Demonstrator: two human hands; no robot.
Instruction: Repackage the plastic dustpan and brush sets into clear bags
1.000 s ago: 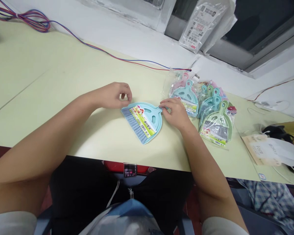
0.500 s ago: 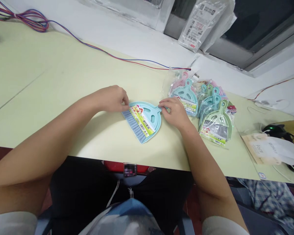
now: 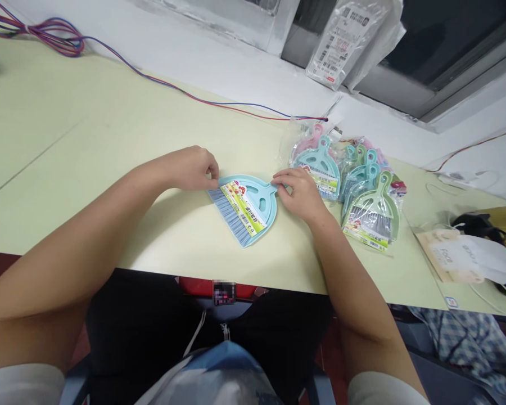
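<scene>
A light blue dustpan (image 3: pixel 271 211) lies on the table in front of me, tilted so its handle points to the upper right. A brush with grey-blue bristles (image 3: pixel 231 218) sits in it, under a yellow-green printed label (image 3: pixel 247 209). My right hand (image 3: pixel 297 192) is closed round the handle, hiding most of it. At the dustpan's upper left corner, my left hand (image 3: pixel 199 169) has its thumb and fingers pinched together on the edge.
Several bagged dustpan sets, a blue one (image 3: pixel 318 163) and a green one (image 3: pixel 375 211) among them, lie to the right. A red-and-blue cable (image 3: pixel 164 83) runs along the wall. A plastic-wrapped package (image 3: pixel 341 42) leans by the window. Far right is a paper packet (image 3: pixel 447 256).
My left hand has shifted slightly left at the dustpan's corner. My right hand and the bagged sets look almost the same.
</scene>
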